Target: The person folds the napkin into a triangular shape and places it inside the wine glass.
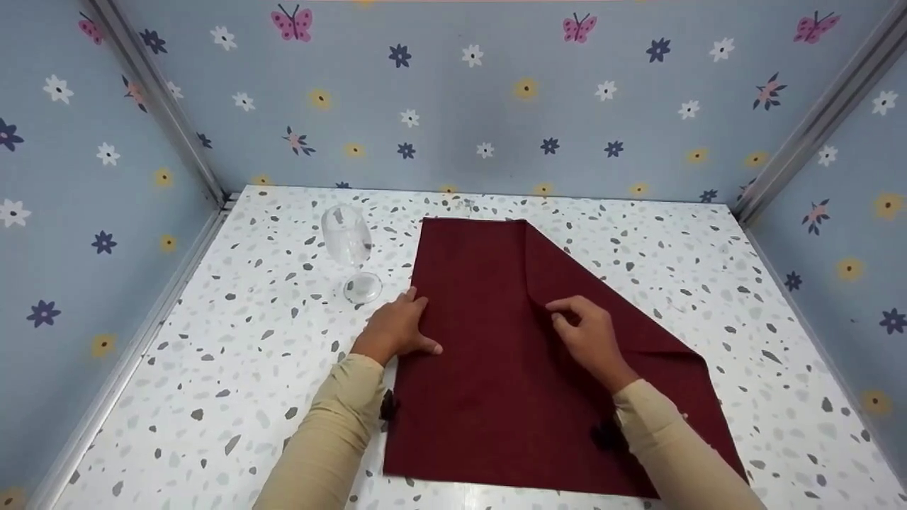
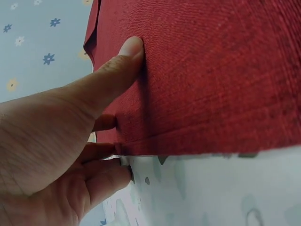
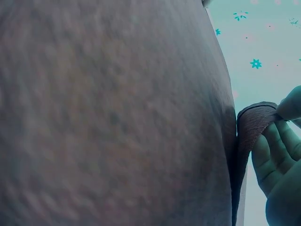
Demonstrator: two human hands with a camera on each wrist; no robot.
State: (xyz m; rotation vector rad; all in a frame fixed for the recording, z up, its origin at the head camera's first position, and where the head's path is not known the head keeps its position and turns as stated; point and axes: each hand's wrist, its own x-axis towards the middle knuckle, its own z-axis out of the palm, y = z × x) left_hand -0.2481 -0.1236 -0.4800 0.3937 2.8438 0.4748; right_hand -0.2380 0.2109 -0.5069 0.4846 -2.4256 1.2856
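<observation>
A dark red cloth napkin (image 1: 468,397) lies spread on the speckled table, its far right part folded over toward the middle. My left hand (image 1: 400,326) rests along the cloth's left edge, thumb and fingers spread; in the left wrist view the thumb presses on the red cloth (image 2: 211,84) and some fingertips reach the table past its edge. With thumb and index finger, my right hand (image 1: 584,336) pinches the edge of the folded flap. The right wrist view shows the pinched edge of cloth (image 3: 256,117) raised, while nearby cloth fills most of that view.
A clear stemmed glass (image 1: 347,244) is left of the cloth, a little beyond my left hand. The speckled white table (image 1: 234,382) is bounded at the back by a flowered blue wall (image 1: 453,92), with similar walls at both sides.
</observation>
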